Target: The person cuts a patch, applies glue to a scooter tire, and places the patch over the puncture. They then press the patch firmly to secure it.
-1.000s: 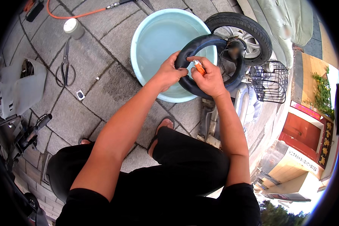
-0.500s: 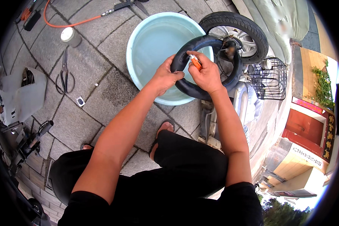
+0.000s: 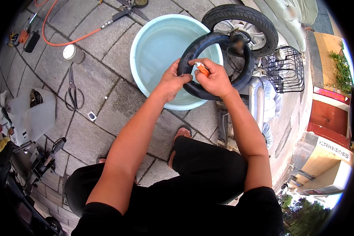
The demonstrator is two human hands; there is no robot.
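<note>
Scissors (image 3: 73, 91), white jar (image 3: 73, 53), orange hose (image 3: 63, 37) on paving; wire basket (image 3: 288, 69) beside wheel (image 3: 244, 23).

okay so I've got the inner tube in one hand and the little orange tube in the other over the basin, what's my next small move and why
Probably press the nozzle of the orange tube onto the inner tube beside your left thumb. The left hand grips the rubber over the water basin, the right hand holds the nozzle right at that stretch, so the spot seems steadied and within touch.
</note>
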